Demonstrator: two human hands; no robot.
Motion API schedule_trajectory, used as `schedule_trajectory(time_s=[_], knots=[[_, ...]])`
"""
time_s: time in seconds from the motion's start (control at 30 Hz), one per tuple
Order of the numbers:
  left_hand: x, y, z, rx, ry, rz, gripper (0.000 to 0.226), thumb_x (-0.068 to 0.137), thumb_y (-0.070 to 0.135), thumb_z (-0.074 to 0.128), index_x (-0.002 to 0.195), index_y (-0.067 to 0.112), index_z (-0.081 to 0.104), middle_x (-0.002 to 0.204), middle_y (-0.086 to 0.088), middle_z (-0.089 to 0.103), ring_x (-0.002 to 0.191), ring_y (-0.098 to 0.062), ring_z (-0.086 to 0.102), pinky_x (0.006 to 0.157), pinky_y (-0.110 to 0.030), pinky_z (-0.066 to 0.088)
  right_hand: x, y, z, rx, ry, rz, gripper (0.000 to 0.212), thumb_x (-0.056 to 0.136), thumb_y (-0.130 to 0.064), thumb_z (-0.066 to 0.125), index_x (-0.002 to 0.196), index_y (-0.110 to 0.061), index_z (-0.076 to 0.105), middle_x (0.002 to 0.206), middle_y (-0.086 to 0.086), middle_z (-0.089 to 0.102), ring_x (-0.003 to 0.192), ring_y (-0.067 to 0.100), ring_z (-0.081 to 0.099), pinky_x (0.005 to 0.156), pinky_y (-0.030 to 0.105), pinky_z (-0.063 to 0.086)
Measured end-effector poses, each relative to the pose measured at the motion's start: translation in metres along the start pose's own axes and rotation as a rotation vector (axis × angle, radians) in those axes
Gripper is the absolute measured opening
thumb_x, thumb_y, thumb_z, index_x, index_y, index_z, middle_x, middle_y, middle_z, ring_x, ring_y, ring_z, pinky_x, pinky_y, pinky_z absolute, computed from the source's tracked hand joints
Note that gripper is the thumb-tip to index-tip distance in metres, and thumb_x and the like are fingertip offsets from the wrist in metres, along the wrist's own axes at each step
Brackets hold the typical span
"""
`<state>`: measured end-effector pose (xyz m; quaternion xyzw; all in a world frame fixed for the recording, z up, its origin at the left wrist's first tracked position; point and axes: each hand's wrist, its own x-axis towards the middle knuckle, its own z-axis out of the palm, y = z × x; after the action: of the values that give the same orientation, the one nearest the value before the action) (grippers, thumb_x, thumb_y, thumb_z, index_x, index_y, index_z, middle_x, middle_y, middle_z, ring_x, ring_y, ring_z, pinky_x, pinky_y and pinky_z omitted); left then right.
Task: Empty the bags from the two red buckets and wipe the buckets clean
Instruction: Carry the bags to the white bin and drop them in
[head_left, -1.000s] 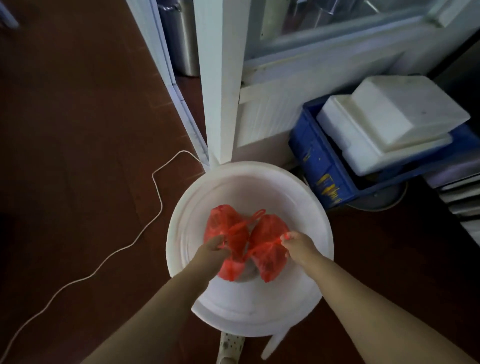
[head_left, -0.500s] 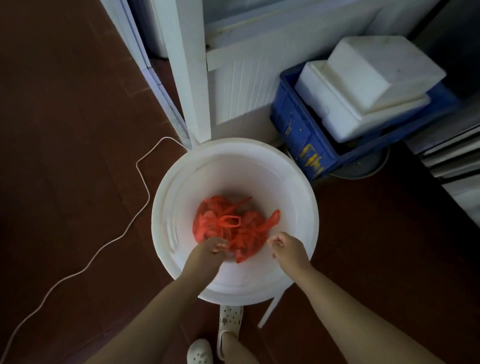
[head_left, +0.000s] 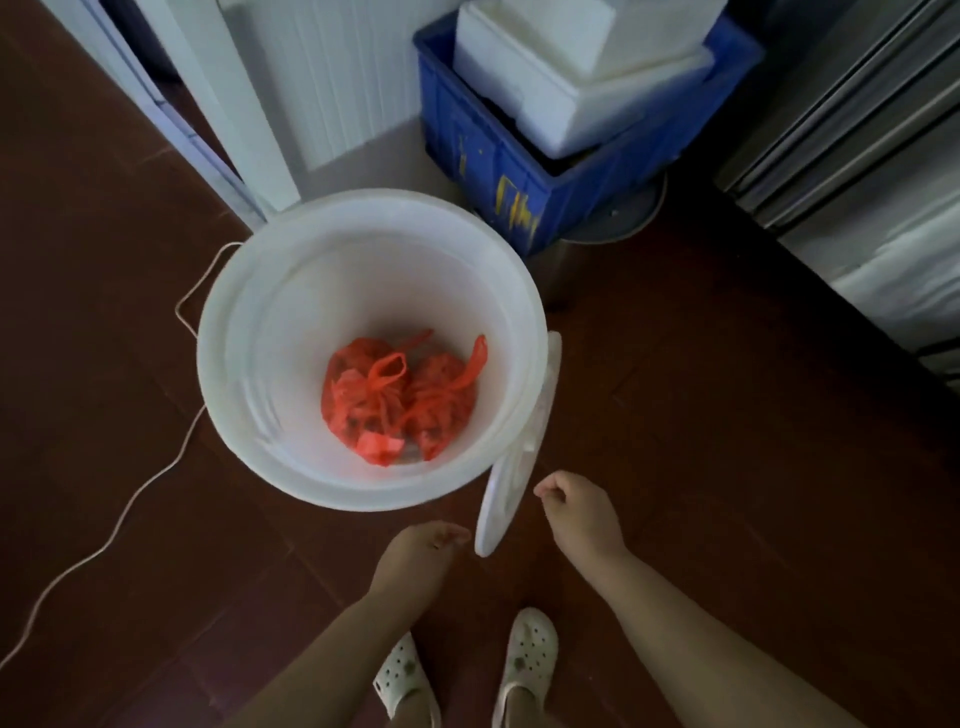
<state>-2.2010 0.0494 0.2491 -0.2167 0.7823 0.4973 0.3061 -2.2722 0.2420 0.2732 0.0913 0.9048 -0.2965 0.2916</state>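
Both hands have let go of the two knotted red plastic bags (head_left: 397, 402) and pulled back out of the big white plastic bucket (head_left: 249, 322); the bags now lie side by side at its bottom. Left hand (head_left: 418, 553) and right hand (head_left: 582, 514) hang over dark red floor (head_left: 727, 415), fingers loosely curled, empty. White round lid (head_left: 511, 467) leans against the bucket's right side. Blue plastic crate (head_left: 498, 150) with white foam boxes (head_left: 566, 73) behind. White cable (head_left: 104, 545) on the left.
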Motion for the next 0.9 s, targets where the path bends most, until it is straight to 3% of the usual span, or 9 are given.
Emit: schedule_trajectory(time_s=[0.13, 0.3, 0.43, 0.57, 0.73, 0.9], knots=[[0.028, -0.013, 0.051, 0.104, 0.003, -0.046, 0.025, 0.088, 0.024, 0.060, 0.112, 0.027, 0.068, 0.109, 0.011, 0.066, 0.103, -0.010, 0.061, 0.084, -0.022, 0.045, 0.018, 0.038, 0.008, 0.130, 0.027, 0.063, 0.020, 0.095, -0.018, 0.048, 0.105, -0.018, 0.065, 0.100, -0.009, 0.062, 0.093, 0.008, 0.059, 0.075, 0.021, 0.045], [0.083, -0.015, 0.103, 0.323, 0.037, -0.067, 0.038, 0.087, 0.024, 0.058, 0.123, 0.015, 0.055, 0.120, -0.004, 0.059, 0.110, -0.022, 0.056, 0.088, -0.033, 0.046, 0.046, 0.091, 0.017, 0.337, 0.036, 0.153, 0.017, 0.094, -0.020, 0.051, 0.101, -0.019, 0.066, 0.089, -0.010, 0.064, 0.081, 0.005, 0.063, 0.060, 0.015, 0.041], [0.119, -0.010, 0.138, 0.150, 0.212, -0.182, 0.043, 0.089, 0.023, 0.057, 0.127, 0.006, 0.047, 0.123, -0.011, 0.055, 0.111, -0.030, 0.054, 0.084, -0.037, 0.044, 0.062, 0.133, 0.018, 0.383, 0.022, 0.163, 0.022, 0.092, -0.018, 0.051, 0.081, -0.033, 0.062, 0.081, -0.013, 0.064, 0.071, 0.002, 0.063, 0.053, 0.009, 0.039], [0.132, 0.000, 0.160, 0.096, 0.313, -0.227, 0.023, 0.087, 0.022, 0.060, 0.105, 0.010, 0.052, 0.096, -0.002, 0.057, 0.092, -0.027, 0.058, 0.069, -0.033, 0.040, 0.065, 0.162, 0.008, 0.354, -0.017, 0.163, 0.026, 0.091, -0.016, 0.050, 0.077, -0.035, 0.061, 0.083, -0.013, 0.065, 0.073, 0.004, 0.064, 0.058, 0.014, 0.042], [0.133, 0.035, 0.185, 0.051, 0.224, -0.123, 0.012, 0.079, 0.015, 0.065, 0.084, 0.016, 0.054, 0.079, 0.005, 0.056, 0.071, -0.013, 0.054, 0.058, -0.025, 0.042, 0.055, 0.184, -0.014, 0.247, -0.073, 0.115, 0.019, 0.091, -0.019, 0.050, 0.083, -0.032, 0.062, 0.087, -0.013, 0.064, 0.082, 0.007, 0.063, 0.072, 0.027, 0.051], [0.111, 0.081, 0.201, -0.093, 0.266, -0.127, 0.018, 0.077, 0.013, 0.064, 0.070, 0.017, 0.049, 0.069, 0.002, 0.056, 0.062, -0.014, 0.053, 0.056, -0.029, 0.046, 0.040, 0.193, -0.050, 0.205, -0.064, 0.113, 0.023, 0.091, -0.018, 0.048, 0.083, -0.034, 0.063, 0.089, -0.015, 0.064, 0.081, 0.004, 0.063, 0.071, 0.028, 0.053]])
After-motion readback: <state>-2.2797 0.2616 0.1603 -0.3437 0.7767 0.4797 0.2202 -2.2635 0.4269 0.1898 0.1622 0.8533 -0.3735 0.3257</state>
